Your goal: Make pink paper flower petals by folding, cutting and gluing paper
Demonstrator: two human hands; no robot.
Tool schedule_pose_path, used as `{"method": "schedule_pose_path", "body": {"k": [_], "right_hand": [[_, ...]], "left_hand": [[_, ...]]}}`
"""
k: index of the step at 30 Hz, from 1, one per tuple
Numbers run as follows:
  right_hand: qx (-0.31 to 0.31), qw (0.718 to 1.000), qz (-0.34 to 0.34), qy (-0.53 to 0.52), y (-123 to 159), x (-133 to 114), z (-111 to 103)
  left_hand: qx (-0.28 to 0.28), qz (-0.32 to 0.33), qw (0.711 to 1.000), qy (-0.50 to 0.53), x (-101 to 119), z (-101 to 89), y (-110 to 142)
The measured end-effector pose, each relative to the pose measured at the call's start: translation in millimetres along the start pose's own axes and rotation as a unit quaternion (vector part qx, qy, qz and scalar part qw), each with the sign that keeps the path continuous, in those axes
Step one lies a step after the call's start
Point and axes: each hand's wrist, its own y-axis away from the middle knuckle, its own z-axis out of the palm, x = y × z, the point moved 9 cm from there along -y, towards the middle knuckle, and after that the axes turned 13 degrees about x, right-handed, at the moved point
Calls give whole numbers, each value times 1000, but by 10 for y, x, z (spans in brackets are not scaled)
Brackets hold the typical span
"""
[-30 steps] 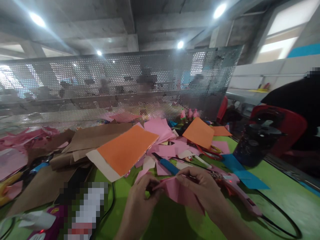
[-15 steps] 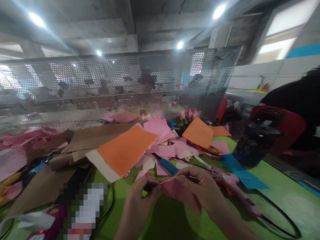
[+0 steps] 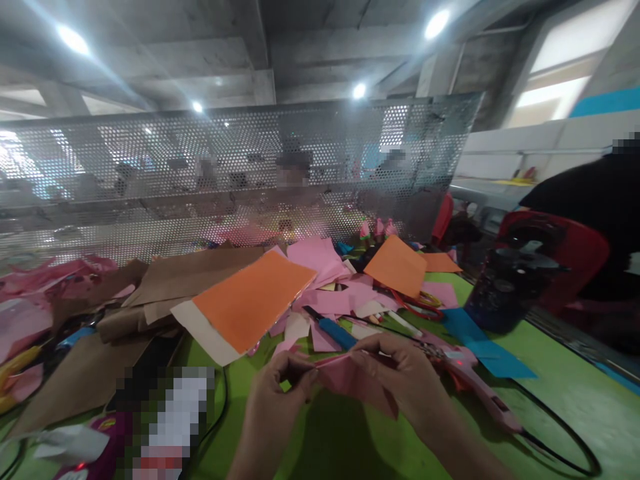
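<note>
Between my hands, a little above the green table (image 3: 340,447), is a piece of pink paper (image 3: 357,383). Its upper edge looks folded over. My left hand (image 3: 283,393) pinches its left end between thumb and finger. My right hand (image 3: 393,373) grips the upper right part, thumb on the near face, and the lower right corner hangs down. Just beyond my right fingers lies a blue-handled cutter (image 3: 336,332). A pink glue gun (image 3: 480,380) with a small red light lies to the right of my right hand.
Orange sheets (image 3: 255,300), pink scraps (image 3: 320,260) and brown paper (image 3: 195,273) pile up ahead. Red-handled scissors (image 3: 420,307), a blue strip (image 3: 490,343) and a dark jug (image 3: 510,287) stand or lie right. A perforated metal screen (image 3: 225,180) runs behind. Someone in black (image 3: 590,193) sits at right.
My left fingers have shifted slightly on the pink paper's left end, the thumb now showing more upright. The paper's hanging corner has moved a little left and up.
</note>
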Motion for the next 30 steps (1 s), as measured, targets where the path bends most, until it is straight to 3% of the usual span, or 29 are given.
{"method": "schedule_pose_path", "body": {"k": [8,12,16,21,30], "right_hand": [[13,1000,-24,2,1,-33,-16],[9,999,-43,15,12,-80,-23],[6,996,-70,55,58,-102,5],[-17,995,-76,68,137,-52,118],[-23,991,-104,75,173,-90,214]], "left_hand": [[31,-23,999,30,-65,-52,-1],[10,-11,999,39,-50,-49,-13],[-59,70,993,-74,79,23,15],[-124,206,954,-176,258,200,115],[-153,198,943,-221,209,273,153]]}}
